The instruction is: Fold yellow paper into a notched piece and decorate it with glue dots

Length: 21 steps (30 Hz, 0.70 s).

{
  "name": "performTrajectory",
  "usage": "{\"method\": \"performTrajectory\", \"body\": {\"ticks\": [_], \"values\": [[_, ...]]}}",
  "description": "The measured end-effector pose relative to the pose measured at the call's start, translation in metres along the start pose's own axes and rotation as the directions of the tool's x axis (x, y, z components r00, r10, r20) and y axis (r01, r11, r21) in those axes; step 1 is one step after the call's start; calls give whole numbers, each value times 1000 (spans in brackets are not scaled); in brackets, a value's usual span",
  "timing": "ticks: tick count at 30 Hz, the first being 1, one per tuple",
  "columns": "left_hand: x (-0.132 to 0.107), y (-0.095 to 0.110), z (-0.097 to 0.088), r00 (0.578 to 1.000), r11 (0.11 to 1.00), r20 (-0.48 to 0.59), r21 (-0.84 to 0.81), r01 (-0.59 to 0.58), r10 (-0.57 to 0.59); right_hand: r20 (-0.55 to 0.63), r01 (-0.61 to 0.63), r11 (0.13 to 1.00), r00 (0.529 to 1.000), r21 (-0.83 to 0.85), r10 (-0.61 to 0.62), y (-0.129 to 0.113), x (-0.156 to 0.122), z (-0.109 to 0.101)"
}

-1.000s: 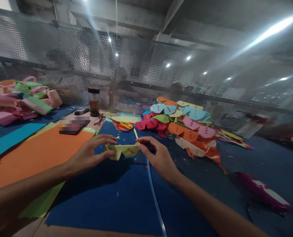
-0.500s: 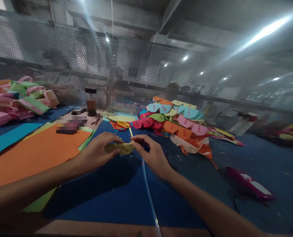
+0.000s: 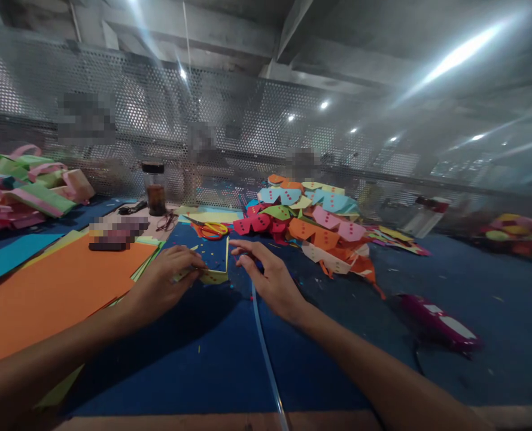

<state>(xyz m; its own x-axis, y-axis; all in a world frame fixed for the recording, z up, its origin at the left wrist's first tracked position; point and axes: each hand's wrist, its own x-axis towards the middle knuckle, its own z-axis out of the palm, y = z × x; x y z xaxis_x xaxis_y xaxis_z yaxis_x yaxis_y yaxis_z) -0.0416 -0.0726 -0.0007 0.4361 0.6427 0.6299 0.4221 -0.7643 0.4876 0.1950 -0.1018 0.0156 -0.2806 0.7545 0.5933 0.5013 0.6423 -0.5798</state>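
Note:
My left hand (image 3: pixel 162 286) pinches a yellow paper mask (image 3: pixel 215 277) between thumb and fingers, covering its left part. A narrow yellow strip runs from the mask's right end away from me. My right hand (image 3: pixel 274 281) is just right of that strip, thumb and fingers apart, with nothing seen in them. Beyond the mask lie scissors (image 3: pixel 209 230) with orange and yellow handles. A pile of similar cut paper masks (image 3: pixel 319 227) in several colours, many with red dots, sits behind my right hand.
Orange paper sheets (image 3: pixel 68 281) and a blue sheet (image 3: pixel 18 251) lie at the left. A dark-lidded jar (image 3: pixel 155 194) stands behind them. At the far left is a heap of folded paper (image 3: pixel 32 185). A purple device (image 3: pixel 440 323) rests at the right. A pale tube (image 3: pixel 263 350) crosses the blue tabletop (image 3: pixel 194 377).
My right hand has let go of the mask's right end and its fingers have spread. The strip at that end now shows clearly. The whole view has shifted slightly.

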Motion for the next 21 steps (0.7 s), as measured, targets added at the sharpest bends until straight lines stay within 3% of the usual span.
{"method": "performTrajectory", "body": {"ticks": [11, 17, 21], "values": [[-1, -14, -2, 987, 981, 34, 112, -158, 156, 63, 118, 970, 992, -211, -107, 7, 0, -3], [-2, -21, -3, 983, 971, 89, 164, -175, 162, 78, 156, 957, 987, -246, -141, 9, -1, -1], [-3, -22, -2, 987, 966, 68, 203, -158, 147, 70, 170, 942, 985, -288, -156, 8, -3, 1]]}}
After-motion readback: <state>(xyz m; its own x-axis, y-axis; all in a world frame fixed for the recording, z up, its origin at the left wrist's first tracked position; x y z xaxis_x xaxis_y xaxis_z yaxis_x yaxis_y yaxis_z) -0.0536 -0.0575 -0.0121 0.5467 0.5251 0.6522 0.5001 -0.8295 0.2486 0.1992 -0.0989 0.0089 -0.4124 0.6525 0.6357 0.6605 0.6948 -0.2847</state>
